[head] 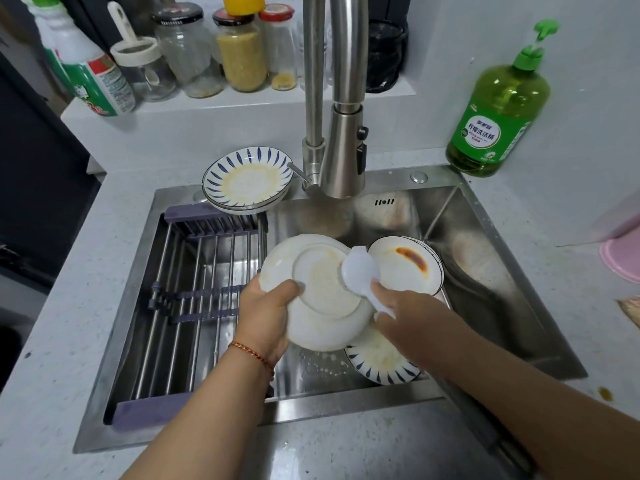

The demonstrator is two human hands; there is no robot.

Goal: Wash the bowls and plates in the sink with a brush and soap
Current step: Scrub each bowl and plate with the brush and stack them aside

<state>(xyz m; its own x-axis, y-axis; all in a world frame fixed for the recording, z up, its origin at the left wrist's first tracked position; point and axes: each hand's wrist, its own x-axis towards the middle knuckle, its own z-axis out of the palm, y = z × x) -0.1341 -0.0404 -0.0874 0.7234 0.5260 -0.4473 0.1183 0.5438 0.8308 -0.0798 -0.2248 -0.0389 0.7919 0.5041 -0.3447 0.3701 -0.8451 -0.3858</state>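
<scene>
over the sink (pixel 485 306), left fingers (pixel 294 289) grip stained plate (pixel 322 292); right fingers (pixel 375 284) grip brush (pixel 360 268).

A pale speckled bench (pixel 104 271) surrounds a steel sink (pixel 485 271) let into it. On the bench stand a green soap bottle (pixel 498 109) at the back right and a stack of blue-striped plates (pixel 246 180) at the sink's back rim, overhanging it. A raised shelf (pixel 242 102) behind carries jars (pixel 242 53) and a white bottle (pixel 93 74); a brown spot (pixel 605 393) marks the bench at the right.
</scene>
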